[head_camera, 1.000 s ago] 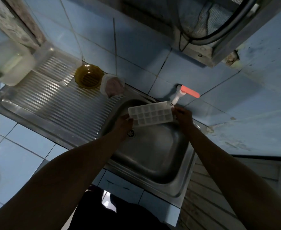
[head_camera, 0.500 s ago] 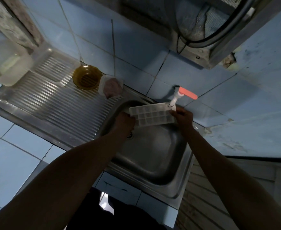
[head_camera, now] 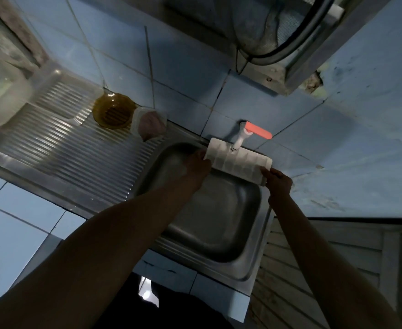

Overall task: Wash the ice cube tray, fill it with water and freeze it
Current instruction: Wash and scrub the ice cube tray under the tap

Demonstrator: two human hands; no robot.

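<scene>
Ice cube tray [head_camera: 238,162] sits under the tap [head_camera: 239,141] over the sink [head_camera: 219,233], left hand [head_camera: 196,166] and right hand [head_camera: 278,182] gripping its ends; rinsing seems underway, then level filling.

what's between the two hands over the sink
The ice tray spans the gap in the head view: left hand holds one short end, right hand the other, under the tap.

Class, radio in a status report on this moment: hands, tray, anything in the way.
Left hand and right hand each grip one end of the ice cube tray. Tray held under the tap spout, over the sink. Nothing blocking.
</scene>
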